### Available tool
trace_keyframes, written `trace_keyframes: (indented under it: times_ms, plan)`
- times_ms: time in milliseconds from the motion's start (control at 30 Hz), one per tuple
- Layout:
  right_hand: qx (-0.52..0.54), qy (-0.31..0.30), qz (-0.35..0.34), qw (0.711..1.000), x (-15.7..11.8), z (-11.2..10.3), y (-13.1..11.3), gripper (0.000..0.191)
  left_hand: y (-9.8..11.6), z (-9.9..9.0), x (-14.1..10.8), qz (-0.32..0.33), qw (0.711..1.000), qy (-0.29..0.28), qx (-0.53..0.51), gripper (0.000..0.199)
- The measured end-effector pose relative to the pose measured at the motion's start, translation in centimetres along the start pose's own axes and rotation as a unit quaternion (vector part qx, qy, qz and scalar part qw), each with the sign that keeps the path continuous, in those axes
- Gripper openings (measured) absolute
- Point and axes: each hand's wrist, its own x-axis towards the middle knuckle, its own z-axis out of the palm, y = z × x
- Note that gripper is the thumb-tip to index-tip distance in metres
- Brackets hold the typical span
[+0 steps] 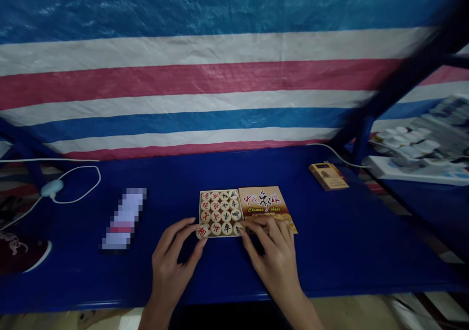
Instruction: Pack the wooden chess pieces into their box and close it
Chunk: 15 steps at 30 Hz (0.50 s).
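An open box of Chinese chess pieces lies on the blue surface, its round pieces in rows with red characters on the left and black ones on the right. At its near left corner my left hand pinches a red-marked chess piece between thumb and fingers; this piece sits slightly over the box rim. My right hand has thumb and forefinger closed on a black-marked chess piece at the near right corner. Under its other fingers is the printed Chinese chess lid, beside the box.
A phone-like pixelated rectangle lies to the left. Beyond it are a pale blue round device with a white cable and a dark red shoe. A small tan box and a white power strip are at right. Striped sheeting hangs behind.
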Motion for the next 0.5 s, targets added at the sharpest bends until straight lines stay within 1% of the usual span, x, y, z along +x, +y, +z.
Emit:
trace_keyframes:
  times_ms: [67,133,233,367,433,500]
  plan:
    - [0.004,0.001,-0.001,1.000,-0.1,-0.1,0.0,0.017,0.4,-0.3,-0.3,0.019,1.000,0.009,0.008,0.029]
    - [0.017,0.001,0.003,1.000,-0.1,-0.2,0.1,0.014,0.7,-0.4,-0.8,0.041,0.999,-0.002,0.020,0.029]
    - [0.052,0.010,0.016,0.998,-0.1,-0.3,0.4,0.010,1.3,-0.4,-1.6,0.066,0.996,-0.041,0.036,0.025]
    - [0.078,0.031,0.017,0.996,-0.5,-0.5,0.6,0.012,1.6,-0.1,-2.5,0.070,0.991,-0.096,0.065,0.016]
    - [0.085,0.016,0.008,0.996,-1.0,-0.7,0.3,0.013,1.5,0.1,-2.7,0.070,0.988,-0.111,0.079,0.018]
    - [0.088,-0.018,0.000,0.996,-1.7,-0.8,-0.1,0.017,1.5,0.2,-2.9,0.071,0.987,-0.113,0.086,0.024]
